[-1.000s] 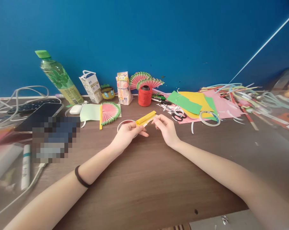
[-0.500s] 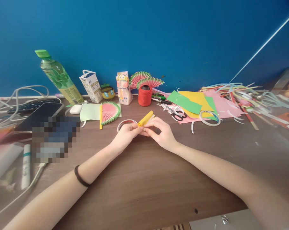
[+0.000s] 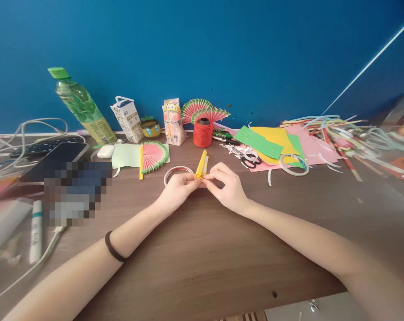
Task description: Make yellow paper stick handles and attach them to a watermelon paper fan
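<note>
A small rolled piece of yellow paper [image 3: 201,165] stands tilted between my hands, with a pale strip along its right side. The fingers of my left hand [image 3: 179,189] pinch its lower end. My right hand [image 3: 227,187] also has its fingertips closed at that lower end, by the pale strip. Just behind my left hand lies a roll of tape [image 3: 170,170], partly covered by the fingers. Farther left, a folded pink and green paper fan [image 3: 155,157] with a yellow stick rests on a pale green sheet [image 3: 125,156].
Along the blue wall stand a green bottle [image 3: 83,107], a milk carton [image 3: 126,120], a decorated box [image 3: 174,129] and a red thread spool [image 3: 202,136]. Scissors [image 3: 250,160], coloured paper [image 3: 258,140] and another tape roll [image 3: 294,171] lie right. A marker [image 3: 36,232] lies left.
The yellow paper roll has turned from leaning right to nearly upright in the picture. Both hands have stayed in almost the same place.
</note>
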A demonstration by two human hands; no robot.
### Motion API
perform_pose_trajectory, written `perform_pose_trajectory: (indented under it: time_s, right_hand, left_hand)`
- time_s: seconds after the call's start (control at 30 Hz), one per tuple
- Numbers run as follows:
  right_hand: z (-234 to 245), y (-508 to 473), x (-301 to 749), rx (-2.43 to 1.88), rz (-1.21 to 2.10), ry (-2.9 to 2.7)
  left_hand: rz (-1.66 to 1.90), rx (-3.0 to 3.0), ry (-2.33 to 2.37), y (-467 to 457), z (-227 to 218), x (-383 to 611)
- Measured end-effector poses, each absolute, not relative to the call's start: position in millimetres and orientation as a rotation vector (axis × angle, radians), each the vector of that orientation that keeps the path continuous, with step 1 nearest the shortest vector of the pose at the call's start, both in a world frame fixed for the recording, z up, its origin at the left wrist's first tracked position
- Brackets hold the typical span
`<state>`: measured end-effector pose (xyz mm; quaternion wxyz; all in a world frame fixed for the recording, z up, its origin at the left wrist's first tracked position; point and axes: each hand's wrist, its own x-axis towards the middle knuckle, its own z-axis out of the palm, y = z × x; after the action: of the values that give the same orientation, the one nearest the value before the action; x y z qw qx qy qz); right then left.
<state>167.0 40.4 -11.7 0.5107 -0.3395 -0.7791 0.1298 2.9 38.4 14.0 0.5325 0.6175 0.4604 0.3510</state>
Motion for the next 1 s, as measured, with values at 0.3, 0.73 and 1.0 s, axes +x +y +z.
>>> perform_pose_trajectory:
  time_s: [0.3, 0.73, 1.0]
  right_hand:
    - [-9.9, 40.2, 168.1, -0.840, 0.081, -1.990]
    - [-9.1, 40.5, 168.5, -0.862, -0.013, -2.021]
    - [-9.4, 40.5, 169.5, -0.842, 0.117, -1.988]
  left_hand:
    - [0.832, 1.530, 1.125, 38.3, 15.1, 2.6]
    - [0.793, 1.586, 1.132, 37.9, 14.8, 2.4]
    - [0.812, 1.559, 1.127, 38.3, 12.7, 1.3]
